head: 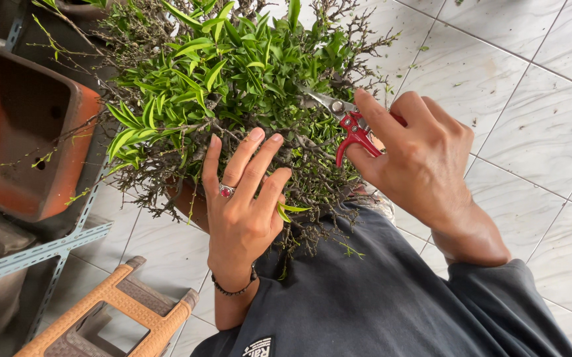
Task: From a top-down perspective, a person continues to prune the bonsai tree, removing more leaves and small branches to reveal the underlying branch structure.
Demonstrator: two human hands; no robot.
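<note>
A bushy potted plant (233,86) with narrow green leaves and dark bare twigs fills the upper middle of the head view. My left hand (243,198), with a red-stoned ring and a dark bead bracelet, rests flat against the twigs with fingers spread, a green leaf under the little finger. My right hand (418,158) grips red-handled pruning shears (349,129), whose metal blades point left into the foliage. The plant's pot (183,201) shows only as a brown rim behind my left hand.
An empty square terracotta pot (28,132) sits on a grey metal angle-iron rack (48,251) at the left. An orange plastic stool (121,311) stands at the lower left. The floor is white marbled tile (531,99) strewn with small clippings. My dark-clothed leg (378,297) lies below.
</note>
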